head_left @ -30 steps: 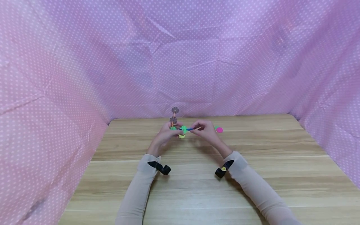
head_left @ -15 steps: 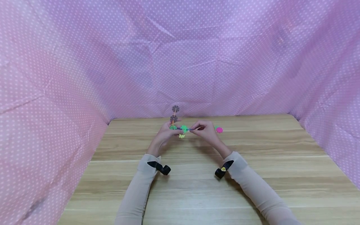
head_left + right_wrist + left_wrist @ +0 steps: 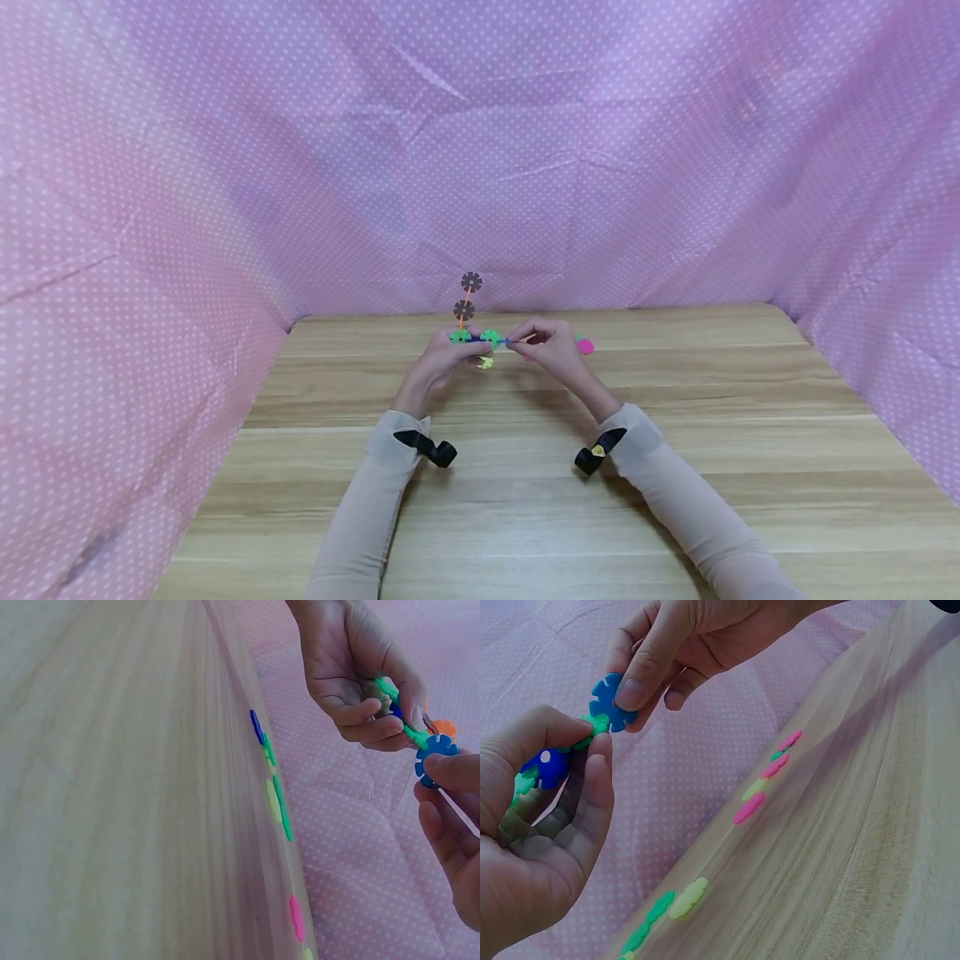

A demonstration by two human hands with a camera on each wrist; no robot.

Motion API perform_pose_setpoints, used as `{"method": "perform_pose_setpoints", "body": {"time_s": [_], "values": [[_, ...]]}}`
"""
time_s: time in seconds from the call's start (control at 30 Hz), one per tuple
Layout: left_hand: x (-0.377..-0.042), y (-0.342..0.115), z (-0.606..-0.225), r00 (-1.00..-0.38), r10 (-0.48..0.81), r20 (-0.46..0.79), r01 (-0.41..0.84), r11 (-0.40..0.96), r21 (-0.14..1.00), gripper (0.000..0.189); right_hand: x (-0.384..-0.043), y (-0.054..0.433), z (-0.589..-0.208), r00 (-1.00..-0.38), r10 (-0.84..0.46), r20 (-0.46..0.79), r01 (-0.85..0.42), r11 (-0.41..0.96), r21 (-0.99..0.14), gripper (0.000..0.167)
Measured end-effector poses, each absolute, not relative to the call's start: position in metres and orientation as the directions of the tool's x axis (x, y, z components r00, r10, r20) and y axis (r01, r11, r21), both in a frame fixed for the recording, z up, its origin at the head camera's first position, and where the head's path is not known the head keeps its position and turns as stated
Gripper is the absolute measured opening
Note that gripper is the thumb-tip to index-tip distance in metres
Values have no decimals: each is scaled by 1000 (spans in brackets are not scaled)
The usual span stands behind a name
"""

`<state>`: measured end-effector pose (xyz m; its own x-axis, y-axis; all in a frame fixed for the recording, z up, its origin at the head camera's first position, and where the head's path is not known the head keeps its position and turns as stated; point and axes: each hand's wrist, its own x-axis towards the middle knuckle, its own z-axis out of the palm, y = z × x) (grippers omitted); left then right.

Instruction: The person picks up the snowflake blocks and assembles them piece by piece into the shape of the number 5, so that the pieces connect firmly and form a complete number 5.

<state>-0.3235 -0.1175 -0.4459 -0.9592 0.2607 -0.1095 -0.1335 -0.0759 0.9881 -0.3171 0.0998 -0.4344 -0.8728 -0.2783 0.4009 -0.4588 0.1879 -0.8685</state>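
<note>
My left hand point(image 3: 441, 354) holds a chain of notched plastic discs, its thumb and fingers pinching a green disc point(image 3: 594, 730). A dark blue disc point(image 3: 549, 768) lies between this and another green disc point(image 3: 460, 336) at the palm side. From there the chain rises with orange discs, seen edge-on, and two dark discs point(image 3: 464, 310). My right hand point(image 3: 551, 343) pinches a lighter blue disc point(image 3: 609, 699) between thumb and fingers. Its edge meets the pinched green disc; how deep the slots interlock cannot be told. In the right wrist view an orange disc point(image 3: 444, 729) shows behind.
Loose discs lie along the table's point(image 3: 510, 500) far side: pink point(image 3: 586, 346), yellow point(image 3: 486, 362) and green point(image 3: 658, 907) ones, and a dark blue one point(image 3: 257, 726). Pink dotted cloth point(image 3: 480, 167) hangs behind and on both sides.
The chain's dark discs have risen slightly and swung a little right. The blue disc has turned more edge-on in the head view. Both hands stay nearly in place.
</note>
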Motion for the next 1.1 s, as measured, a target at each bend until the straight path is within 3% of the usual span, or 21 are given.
{"method": "perform_pose_setpoints", "body": {"time_s": [0.47, 0.6, 0.8, 1.1], "values": [[-320, -110, -441, -961, 256, -105, -141, -125, 982, 29, -318, 107, -434, -827, -278, 489, -536, 123, -835, 8], [-320, -106, -438, -962, 253, -101, -140, -142, 980, 23, -319, 108, -431, -819, -291, 494, -545, 128, -829, 10], [-320, -106, -435, -961, 263, -89, -129, -140, 982, 14, -321, 108, -428, -825, -307, 475, -530, 132, -837, 4], [-321, -109, -440, -962, 257, -90, -118, -95, 988, 20, -324, 111, -427, -842, -379, 383, -464, 147, -873, 13]]}}
